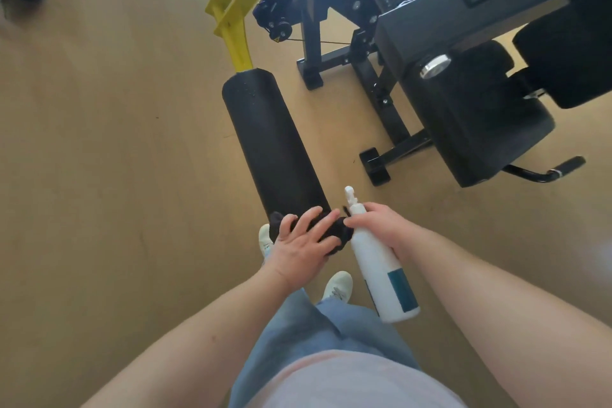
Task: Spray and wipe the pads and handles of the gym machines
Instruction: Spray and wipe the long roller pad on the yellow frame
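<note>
The black roller pad (270, 142) on the yellow lever arm (231, 23) of the gym machine is the reference point. Its long axis runs from the yellow arm at its far end down toward the person, leaning slightly to the right as it nears them.

The left hand (303, 242) lies flat on the near end of the roller pad, fingers spread, pressing a dark cloth (334, 235) against the foam. The hand presses rather than closes; the cloth is pinned under the palm and fingers. From this hand the unwiped length of the pad extends straight away along the axis, so a wiping stroke would likely be a push forward toward the yellow arm.

The right hand (381, 225) sits just beside the near end of the pad, on its right, closed around the neck of a white spray bottle (381, 265). The nozzle points away from the person, roughly parallel with the pad. The left hand is the nearer to the pad, being in contact with it.

Limits of observation: the underside of the roller pad and its near end face are hidden. Most of the cloth is covered by the left hand. Whether a finger rests on the bottle's trigger cannot be told. Faint specks near the pad's far end may be spray droplets; unconfirmed. The seat pad (480, 129), to the right of the roller pad, is partly masked by the black frame.
</note>
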A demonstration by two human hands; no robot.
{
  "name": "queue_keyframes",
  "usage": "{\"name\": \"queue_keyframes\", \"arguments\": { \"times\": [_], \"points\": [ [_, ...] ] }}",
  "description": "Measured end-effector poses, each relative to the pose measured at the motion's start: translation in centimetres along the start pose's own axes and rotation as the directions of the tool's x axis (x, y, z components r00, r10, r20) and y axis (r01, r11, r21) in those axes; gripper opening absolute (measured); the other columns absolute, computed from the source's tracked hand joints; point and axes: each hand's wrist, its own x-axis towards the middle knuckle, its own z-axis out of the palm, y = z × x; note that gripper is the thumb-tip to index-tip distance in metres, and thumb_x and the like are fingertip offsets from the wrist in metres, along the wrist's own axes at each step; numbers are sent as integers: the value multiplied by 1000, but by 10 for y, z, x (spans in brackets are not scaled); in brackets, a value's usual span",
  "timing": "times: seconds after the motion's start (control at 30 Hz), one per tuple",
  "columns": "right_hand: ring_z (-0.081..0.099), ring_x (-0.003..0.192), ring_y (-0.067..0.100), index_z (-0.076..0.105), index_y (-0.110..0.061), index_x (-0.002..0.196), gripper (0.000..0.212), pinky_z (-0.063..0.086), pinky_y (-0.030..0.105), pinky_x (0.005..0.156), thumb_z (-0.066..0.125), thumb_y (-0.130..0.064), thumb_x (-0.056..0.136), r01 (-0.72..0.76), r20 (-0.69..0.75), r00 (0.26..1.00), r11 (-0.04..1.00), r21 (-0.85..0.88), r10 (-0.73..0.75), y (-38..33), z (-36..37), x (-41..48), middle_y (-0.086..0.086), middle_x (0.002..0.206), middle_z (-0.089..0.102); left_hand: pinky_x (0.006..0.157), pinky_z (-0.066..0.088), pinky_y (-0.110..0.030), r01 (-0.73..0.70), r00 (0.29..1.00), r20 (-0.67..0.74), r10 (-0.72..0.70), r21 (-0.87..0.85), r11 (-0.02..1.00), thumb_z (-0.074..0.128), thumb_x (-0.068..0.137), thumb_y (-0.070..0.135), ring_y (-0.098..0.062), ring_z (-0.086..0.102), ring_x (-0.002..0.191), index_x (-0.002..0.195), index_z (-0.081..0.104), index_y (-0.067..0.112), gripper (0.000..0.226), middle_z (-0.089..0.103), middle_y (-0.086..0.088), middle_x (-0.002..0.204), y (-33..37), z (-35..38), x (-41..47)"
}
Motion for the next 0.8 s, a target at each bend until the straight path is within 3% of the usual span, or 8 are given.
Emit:
{"name": "queue_keyframes", "arguments": {
  "times": [0.07, 0.17, 0.27, 0.4, 0.53, 0.6, 0.8],
  "points": [
    [72, 92, 27, 59, -27, 125, 37, 59, 39, 75, 75, -35, 92, 4, -5, 1000, 999, -35, -4, -2, 3, 4, 7, 108, 70, 115, 28, -57, -35, 998, 47, 35, 16, 999, 63, 90, 43, -30, 39, 147, 107, 72, 38, 20, 51, 5, 152, -4, 3, 5],
    [73, 95, 27, 61, -28, 126, 44, 62, 48, 88, 77, -39, 86, 9, -25, 1000, 998, -63, -10, -6, 7, 13, 6, 109, 71, 117, 23, -68, -23, 999, 40, 22, 37, 999, 59, 95, 49, -30, 41, 146, 109, 74, 38, 23, 61, 8, 140, -21, 3, 19],
    [73, 96, 28, 59, -28, 128, 50, 61, 51, 91, 78, -41, 83, 7, -35, 999, 999, -52, -9, -10, 9, 23, 5, 110, 71, 116, 18, -71, 105, 994, -48, -103, 54, 993, 62, 95, 52, -29, 44, 143, 110, 75, 41, 23, 63, 10, 135, -51, 3, 37],
    [70, 97, 27, 55, -29, 136, 53, 59, 51, 92, 76, -39, 88, 37, -103, 994, 999, -34, -40, -26, 12, 44, 1, 113, 67, 117, 10, -72, 138, 988, -71, -134, 58, 989, 61, 97, 50, -31, 37, 147, 113, 74, 41, 23, 60, 9, 141, -95, -1, 63],
    [68, 97, 23, 52, -31, 133, 49, 57, 41, 83, 75, -39, 91, 79, -103, 991, 996, -36, -82, -60, 20, 58, -2, 112, 65, 117, -2, -73, 383, 922, -42, -386, -64, 922, 54, 100, 49, -34, 21, 153, 111, 73, 42, 23, 46, 5, 155, -129, -11, 94],
    [68, 99, 22, 53, -31, 134, 49, 58, 41, 86, 75, -39, 91, 79, -62, 995, 997, -15, -80, -77, 24, 66, -2, 114, 65, 116, -5, -74, 465, 883, -18, -469, -102, 880, 52, 100, 50, -34, 9, 156, 109, 71, 44, 23, 32, 1, 164, -148, -15, 111],
    [65, 104, 13, 55, -33, 131, 45, 54, 38, 94, 76, -33, 91, 165, -25, 986, 986, -29, -166, -140, 35, 97, -6, 119, 66, 117, 3, -75, 558, 824, 26, -566, -215, 802, 52, 100, 51, -37, -5, 157, 109, 70, 39, 24, 10, -6, 171, -211, -30, 158]
  ]
}}
